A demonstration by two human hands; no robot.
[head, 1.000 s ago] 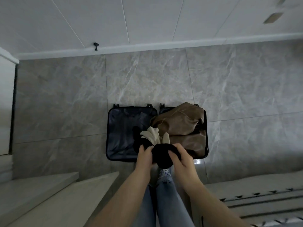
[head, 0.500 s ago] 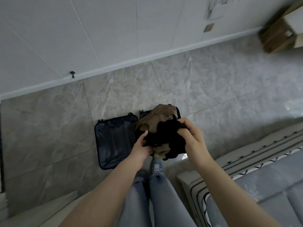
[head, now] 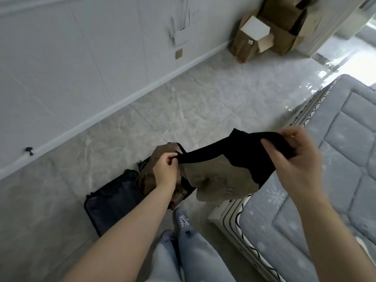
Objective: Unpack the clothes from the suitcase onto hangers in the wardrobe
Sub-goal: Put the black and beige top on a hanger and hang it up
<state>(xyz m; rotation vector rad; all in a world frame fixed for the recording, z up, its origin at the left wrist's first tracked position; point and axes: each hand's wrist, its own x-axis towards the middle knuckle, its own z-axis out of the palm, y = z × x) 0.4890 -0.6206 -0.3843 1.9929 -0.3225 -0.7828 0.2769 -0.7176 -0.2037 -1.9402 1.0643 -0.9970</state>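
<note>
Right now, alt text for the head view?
A person's left hand and right hand hold a black-and-tan garment stretched between them, above an open suitcase on the tiled floor. A bed lies to the right.

Our room beyond the hands

We see grey marble floor tiles (head: 195, 110) ahead, white panelled wall (head: 81, 47) beyond, cardboard boxes (head: 270, 31) far off, and a quilted mattress (head: 335, 180) under our right hand.
</note>
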